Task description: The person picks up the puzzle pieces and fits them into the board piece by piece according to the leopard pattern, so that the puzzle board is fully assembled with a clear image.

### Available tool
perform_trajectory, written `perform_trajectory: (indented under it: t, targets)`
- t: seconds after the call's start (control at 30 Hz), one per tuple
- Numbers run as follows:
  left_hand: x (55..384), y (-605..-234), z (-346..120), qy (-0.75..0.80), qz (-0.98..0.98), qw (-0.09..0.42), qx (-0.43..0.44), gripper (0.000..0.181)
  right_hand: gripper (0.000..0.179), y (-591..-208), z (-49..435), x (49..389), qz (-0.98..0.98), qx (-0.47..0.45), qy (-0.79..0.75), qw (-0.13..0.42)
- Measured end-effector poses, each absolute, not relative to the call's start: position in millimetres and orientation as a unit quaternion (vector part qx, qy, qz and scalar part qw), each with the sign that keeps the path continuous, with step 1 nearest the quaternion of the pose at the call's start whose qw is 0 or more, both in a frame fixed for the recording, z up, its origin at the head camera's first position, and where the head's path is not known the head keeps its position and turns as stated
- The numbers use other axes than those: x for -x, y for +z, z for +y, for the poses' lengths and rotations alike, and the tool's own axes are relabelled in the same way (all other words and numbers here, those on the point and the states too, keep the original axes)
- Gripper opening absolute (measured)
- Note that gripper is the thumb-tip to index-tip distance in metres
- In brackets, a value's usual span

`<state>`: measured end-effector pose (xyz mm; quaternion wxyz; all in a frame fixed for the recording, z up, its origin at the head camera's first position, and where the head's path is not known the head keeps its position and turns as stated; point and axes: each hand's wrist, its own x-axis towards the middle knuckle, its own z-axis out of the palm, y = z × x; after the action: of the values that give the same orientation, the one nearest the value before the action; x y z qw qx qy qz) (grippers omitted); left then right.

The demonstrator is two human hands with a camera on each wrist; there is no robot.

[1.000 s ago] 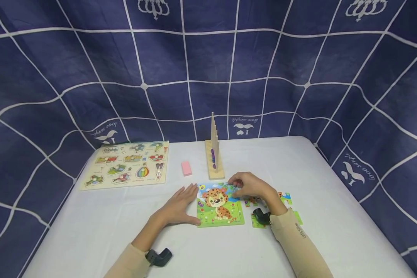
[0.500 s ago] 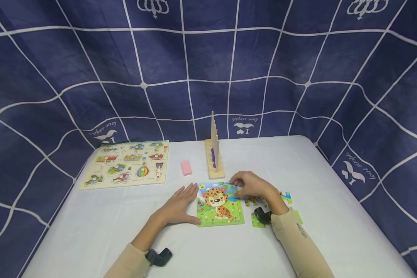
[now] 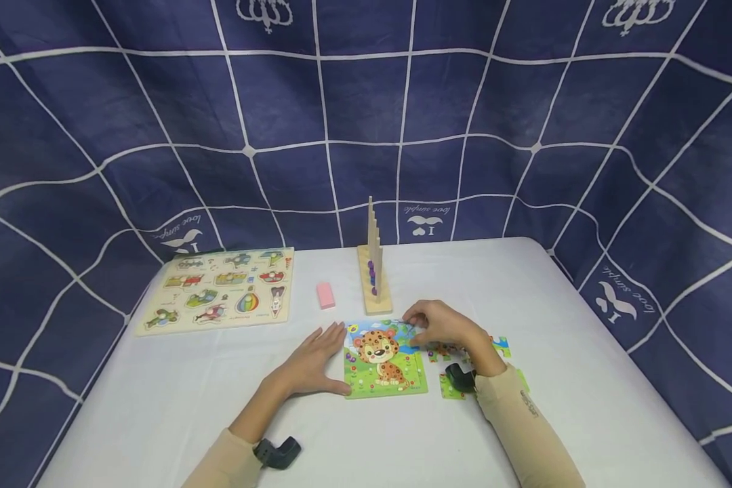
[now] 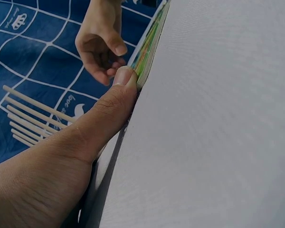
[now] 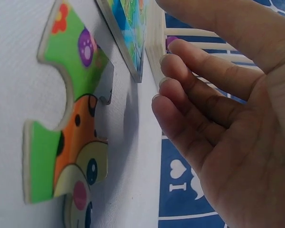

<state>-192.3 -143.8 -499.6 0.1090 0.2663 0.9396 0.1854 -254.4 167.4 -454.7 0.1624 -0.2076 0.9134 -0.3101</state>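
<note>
A square puzzle board (image 3: 366, 376) with a spotted leopard cub picture lies on the white table in front of me. My left hand (image 3: 311, 362) spreads along its left side, fingers and thumb straight, fingertips and thumb tip at its edge. In the left wrist view the left thumb (image 4: 104, 111) meets the end of the board (image 4: 149, 50). My right hand (image 3: 442, 325) is at the upper right corner, thumb and forefinger apart, other fingers loosely bent. The right wrist view shows its palm (image 5: 242, 152) with nothing in it. Loose jigsaw pieces (image 5: 78, 109) lie beneath the right wrist.
Behind the board stands a wooden base with upright pegs (image 3: 375, 271) and purple beads. A pink block (image 3: 326, 295) is left of it. A large peg puzzle (image 3: 219, 290) of vehicles lies at the back left. A blue checked curtain (image 3: 366, 122) surrounds the table.
Both hands stay almost where they were around the board. The right hand has shifted very slightly at the upper corner; the head view has turned a touch.
</note>
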Motion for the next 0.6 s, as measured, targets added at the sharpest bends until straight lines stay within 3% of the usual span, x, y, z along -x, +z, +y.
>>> perform_trajectory:
  t: [0.6]
  targets:
    - [190.6,-503.1,-144.1,0.185,0.941,0.103,-0.264,0.128,0.050,-461.3,197.9,236.9,0.919,0.210,-0.291,0.162]
